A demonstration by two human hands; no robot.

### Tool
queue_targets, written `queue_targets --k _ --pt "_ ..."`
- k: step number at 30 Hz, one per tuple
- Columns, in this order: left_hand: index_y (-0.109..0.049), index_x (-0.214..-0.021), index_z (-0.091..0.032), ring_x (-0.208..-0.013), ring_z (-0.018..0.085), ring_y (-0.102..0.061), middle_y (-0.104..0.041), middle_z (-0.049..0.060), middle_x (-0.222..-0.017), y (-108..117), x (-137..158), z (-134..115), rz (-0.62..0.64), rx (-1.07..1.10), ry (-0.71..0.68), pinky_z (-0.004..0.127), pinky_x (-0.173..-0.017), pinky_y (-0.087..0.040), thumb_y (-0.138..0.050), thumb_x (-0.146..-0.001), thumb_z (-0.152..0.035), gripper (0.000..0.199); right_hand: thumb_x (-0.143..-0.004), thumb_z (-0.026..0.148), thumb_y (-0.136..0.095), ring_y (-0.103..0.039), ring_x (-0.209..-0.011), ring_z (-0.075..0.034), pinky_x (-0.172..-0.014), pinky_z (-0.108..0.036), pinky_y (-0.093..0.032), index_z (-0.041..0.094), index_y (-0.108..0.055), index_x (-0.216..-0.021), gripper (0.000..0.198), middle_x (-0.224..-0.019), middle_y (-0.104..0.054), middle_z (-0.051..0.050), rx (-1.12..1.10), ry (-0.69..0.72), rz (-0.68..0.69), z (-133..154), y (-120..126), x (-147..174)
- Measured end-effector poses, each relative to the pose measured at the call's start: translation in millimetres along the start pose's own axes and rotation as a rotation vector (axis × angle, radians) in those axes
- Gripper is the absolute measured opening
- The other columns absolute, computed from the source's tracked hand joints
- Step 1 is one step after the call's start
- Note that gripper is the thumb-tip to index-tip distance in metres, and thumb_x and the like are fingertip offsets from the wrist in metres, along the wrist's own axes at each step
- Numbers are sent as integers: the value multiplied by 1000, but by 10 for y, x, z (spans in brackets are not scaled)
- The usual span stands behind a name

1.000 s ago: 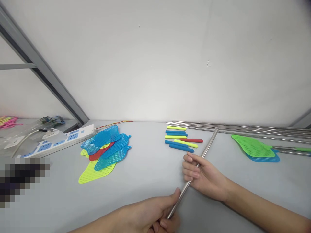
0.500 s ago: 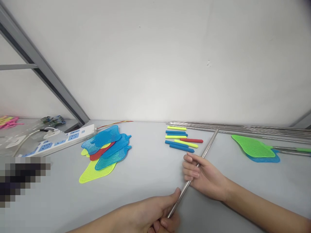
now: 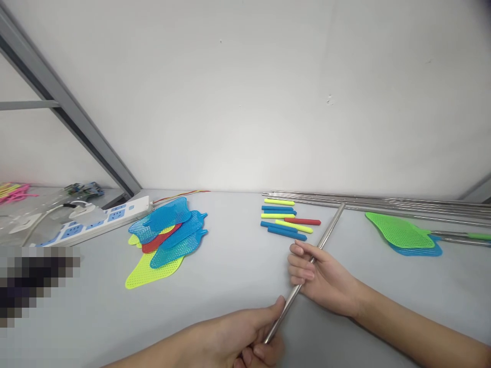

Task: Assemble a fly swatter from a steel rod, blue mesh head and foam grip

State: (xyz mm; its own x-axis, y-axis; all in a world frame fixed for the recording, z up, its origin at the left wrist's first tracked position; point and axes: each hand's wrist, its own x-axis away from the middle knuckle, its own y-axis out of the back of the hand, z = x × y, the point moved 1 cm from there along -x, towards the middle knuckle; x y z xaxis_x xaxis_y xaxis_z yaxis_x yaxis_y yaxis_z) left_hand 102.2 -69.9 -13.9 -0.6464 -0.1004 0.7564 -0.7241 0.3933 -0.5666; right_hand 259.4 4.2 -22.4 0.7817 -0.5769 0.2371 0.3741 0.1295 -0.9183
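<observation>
A shiny metal rod [image 3: 330, 225] runs at a slant from near me up toward the back of the table. My left hand [image 3: 255, 332] is closed around its lower end, thumb along the rod. Higher up, my right hand [image 3: 320, 276] has its fingers wrapped round the middle of the same rod. Just beyond my right hand lie several plastic handle sleeves in yellow, blue and red, such as a red sleeve [image 3: 303, 222] and a blue sleeve [image 3: 287, 234]. The rod's near tip is hidden by my left hand.
At left lies a pile of mesh fly swatter heads [image 3: 178, 250], blue, red and yellow, beside a white power strip [image 3: 126, 210]. Several metal rods [image 3: 402, 204] lie along the wall. Swatters with a green head [image 3: 401, 232] and a blue head rest at right.
</observation>
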Motion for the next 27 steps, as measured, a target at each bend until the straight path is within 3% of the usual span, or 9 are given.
queue_targets --k 21,27 --pt "-27 -42 -17 -25 5 -11 -18 -5 -33 -43 52 -44 -29 -16 52 20 -25 2 -7 -74 -70 65 -82 26 -48 -24 -44 -5 -52 -20 -26 15 -44 -66 20 -50 -23 7 33 22 11 -12 7 5" --pt "-29 -43 -17 -27 5 -8 -18 -6 -33 -14 29 4 53 -13 -57 21 -27 2 -19 -76 -68 61 -88 30 -37 -23 -42 -6 -51 -22 -26 16 -42 -64 28 -49 -23 6 178 105 61 3 -83 79"
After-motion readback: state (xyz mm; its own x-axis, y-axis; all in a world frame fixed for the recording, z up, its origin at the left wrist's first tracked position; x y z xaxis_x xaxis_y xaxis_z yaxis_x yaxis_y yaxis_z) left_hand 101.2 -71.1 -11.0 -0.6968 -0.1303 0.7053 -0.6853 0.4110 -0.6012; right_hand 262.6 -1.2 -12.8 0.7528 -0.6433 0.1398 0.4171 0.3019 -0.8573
